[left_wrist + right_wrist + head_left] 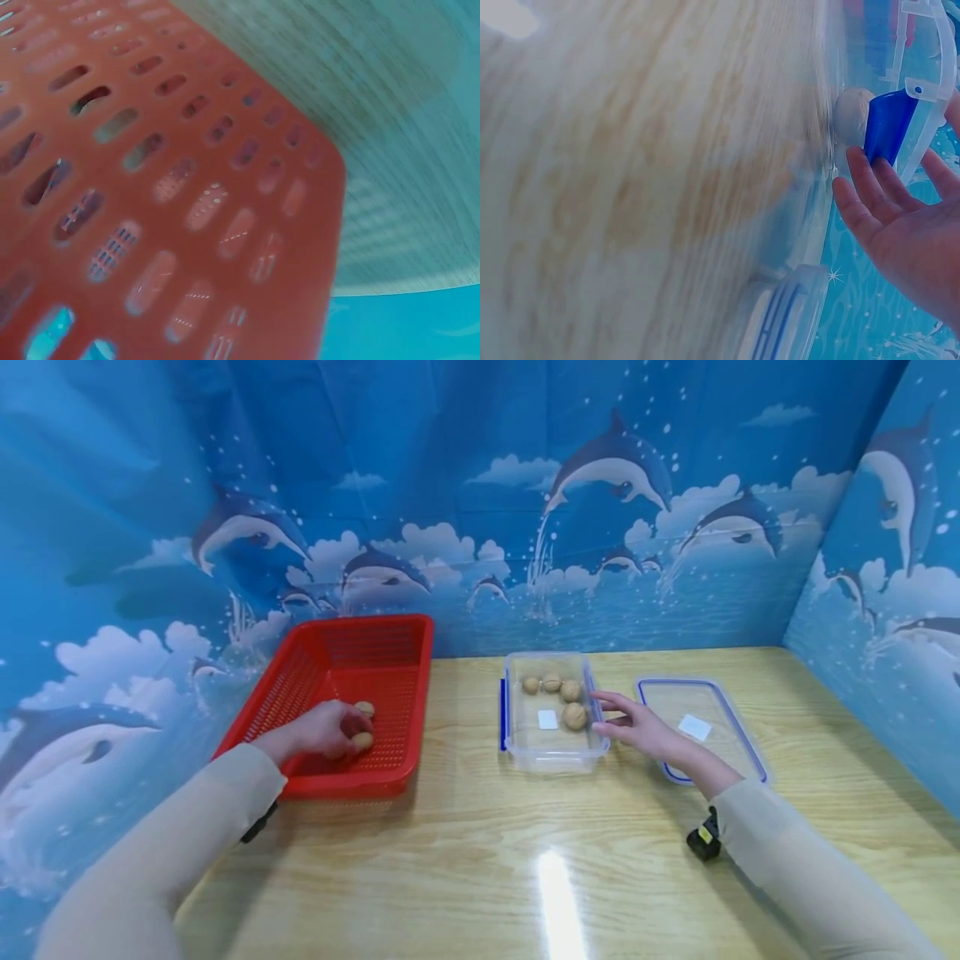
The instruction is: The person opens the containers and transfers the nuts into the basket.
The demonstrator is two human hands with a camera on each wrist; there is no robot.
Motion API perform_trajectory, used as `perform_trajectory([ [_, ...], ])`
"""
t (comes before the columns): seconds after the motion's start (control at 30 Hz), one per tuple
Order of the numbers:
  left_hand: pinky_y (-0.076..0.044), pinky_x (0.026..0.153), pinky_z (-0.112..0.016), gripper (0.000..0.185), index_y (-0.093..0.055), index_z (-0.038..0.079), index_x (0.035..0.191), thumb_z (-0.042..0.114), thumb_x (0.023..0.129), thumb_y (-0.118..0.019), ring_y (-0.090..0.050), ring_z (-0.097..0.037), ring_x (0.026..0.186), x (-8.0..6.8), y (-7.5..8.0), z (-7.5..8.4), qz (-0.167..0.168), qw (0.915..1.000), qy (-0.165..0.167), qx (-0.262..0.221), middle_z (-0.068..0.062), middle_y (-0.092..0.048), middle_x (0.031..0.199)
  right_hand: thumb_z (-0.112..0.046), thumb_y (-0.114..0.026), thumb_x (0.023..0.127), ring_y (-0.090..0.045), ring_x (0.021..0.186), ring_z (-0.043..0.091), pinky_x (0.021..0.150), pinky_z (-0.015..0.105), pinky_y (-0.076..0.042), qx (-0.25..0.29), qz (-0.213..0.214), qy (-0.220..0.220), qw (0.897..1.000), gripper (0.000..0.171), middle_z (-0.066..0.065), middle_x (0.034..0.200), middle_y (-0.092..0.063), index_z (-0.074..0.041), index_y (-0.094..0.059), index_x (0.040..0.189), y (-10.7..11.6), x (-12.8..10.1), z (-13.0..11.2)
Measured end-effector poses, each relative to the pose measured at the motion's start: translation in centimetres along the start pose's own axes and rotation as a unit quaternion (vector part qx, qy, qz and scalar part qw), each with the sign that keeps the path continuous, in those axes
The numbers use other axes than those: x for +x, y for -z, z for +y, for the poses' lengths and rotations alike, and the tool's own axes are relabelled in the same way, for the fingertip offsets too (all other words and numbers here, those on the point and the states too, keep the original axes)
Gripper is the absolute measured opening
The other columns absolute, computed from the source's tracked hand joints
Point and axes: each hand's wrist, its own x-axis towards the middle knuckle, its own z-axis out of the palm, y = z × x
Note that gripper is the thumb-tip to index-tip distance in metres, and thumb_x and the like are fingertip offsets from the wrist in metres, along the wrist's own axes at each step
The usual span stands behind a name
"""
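In the head view my left hand point(327, 731) reaches into a red plastic basket point(408, 768). Its curled fingers and thumb hold a walnut point(362, 742) near the basket floor, and another walnut point(365, 709) lies just beyond. The left wrist view shows only the slotted basket wall point(300, 247), which hides that hand. A clear lidless container point(525, 743) holds several walnuts point(574, 717) along its back and right side. My right hand point(637, 727) touches the container's right side with extended fingers. In the right wrist view, these fingertips lie by a blue latch flap point(889, 124).
The container's clear lid point(723, 735), with a blue seal and a white label, lies on the wooden table point(450, 860) right of the container. A white square point(547, 719) shows in the container. A dolphin-printed blue sheet point(465, 460) stands behind and along the sides.
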Motion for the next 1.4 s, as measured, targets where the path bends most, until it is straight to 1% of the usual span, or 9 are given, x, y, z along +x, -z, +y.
perform_trajectory([
  [0.1,-0.052,0.090,-0.043,0.060,-0.056,0.007,0.136,0.024,0.083,-0.078,-0.056,-0.029,0.111,0.0,0.5,0.5,0.012,0.9998,-0.012,-0.008,-0.011,-0.058,0.130,-0.026,-0.059,0.099,-0.046,0.122,0.049,0.096,0.053,-0.045,-0.003,0.002,-0.002,1.000,0.067,0.035,0.142,-0.034,-0.003,-0.025,0.152,0.0,0.0,0.0],
  [0.23,-0.046,0.095,-0.051,0.049,-0.059,0.004,0.130,0.016,0.086,-0.075,-0.058,-0.030,0.112,0.3,1.2,1.2,0.027,0.9983,-0.052,-0.004,-0.014,-0.063,0.123,-0.027,-0.059,0.099,-0.046,0.121,0.048,0.096,0.053,-0.045,0.001,-0.001,-0.009,1.000,0.068,0.035,0.143,-0.033,-0.003,-0.025,0.152,0.1,0.0,-0.1],
  [0.33,-0.047,0.093,-0.051,0.042,-0.062,0.009,0.127,0.015,0.087,-0.073,-0.058,-0.029,0.110,0.4,1.4,2.2,0.044,0.9972,-0.060,-0.002,-0.011,-0.063,0.122,-0.028,-0.059,0.099,-0.045,0.122,0.048,0.096,0.053,-0.045,0.006,-0.005,-0.012,1.000,0.069,0.035,0.144,-0.032,-0.004,-0.024,0.153,0.1,0.1,-0.1],
  [0.47,-0.051,0.089,-0.046,0.045,-0.063,0.017,0.125,0.020,0.083,-0.078,-0.055,-0.027,0.109,0.4,1.6,4.4,0.079,0.9949,-0.062,-0.006,-0.006,-0.061,0.122,-0.028,-0.058,0.099,-0.045,0.122,0.049,0.097,0.054,-0.044,0.008,-0.006,-0.012,1.000,0.069,0.035,0.144,-0.031,-0.004,-0.024,0.153,0.0,0.1,-0.1],
  [0.6,-0.053,0.085,-0.042,0.046,-0.064,0.017,0.125,0.019,0.082,-0.080,-0.054,-0.028,0.110,0.4,1.9,6.7,0.100,0.9913,-0.084,-0.015,-0.005,-0.061,0.122,-0.027,-0.058,0.099,-0.046,0.122,0.049,0.097,0.053,-0.044,0.007,-0.008,-0.010,1.000,0.068,0.035,0.144,-0.032,-0.003,-0.024,0.153,-0.1,0.1,-0.1],
  [0.83,-0.054,0.083,-0.039,0.045,-0.064,0.016,0.126,0.018,0.083,-0.079,-0.055,-0.027,0.110,0.4,2.4,11.0,0.085,0.9870,-0.135,-0.019,-0.005,-0.062,0.120,-0.027,-0.058,0.099,-0.046,0.122,0.049,0.096,0.053,-0.045,0.006,-0.006,-0.009,1.000,0.068,0.035,0.143,-0.032,-0.003,-0.024,0.152,0.0,0.0,-0.1],
  [0.97,-0.054,0.082,-0.036,0.044,-0.064,0.014,0.125,0.015,0.083,-0.078,-0.056,-0.025,0.110,1.1,2.6,13.2,0.077,0.9840,-0.159,-0.022,-0.005,-0.062,0.121,-0.026,-0.058,0.099,-0.046,0.122,0.049,0.096,0.053,-0.045,0.006,-0.006,-0.009,1.000,0.068,0.035,0.143,-0.032,-0.002,-0.024,0.153,0.1,0.0,0.0],
  [1.2,-0.052,0.087,-0.034,0.041,-0.064,0.014,0.125,0.017,0.086,-0.076,-0.057,-0.019,0.110,3.7,2.1,16.6,0.049,0.9804,-0.190,-0.019,-0.002,-0.061,0.125,-0.026,-0.058,0.099,-0.047,0.121,0.049,0.096,0.054,-0.045,0.001,0.000,-0.007,1.000,0.067,0.035,0.143,-0.033,-0.002,-0.025,0.152,0.1,0.0,-0.2],
  [1.4,-0.052,0.086,-0.032,0.041,-0.064,0.012,0.126,0.018,0.087,-0.075,-0.057,-0.021,0.112,5.9,1.2,18.9,0.019,0.9750,-0.218,-0.039,-0.002,-0.061,0.125,-0.025,-0.058,0.099,-0.047,0.120,0.048,0.096,0.053,-0.044,0.000,0.001,-0.007,1.000,0.066,0.035,0.143,-0.033,-0.003,-0.026,0.152,-0.1,0.0,-0.5],
])
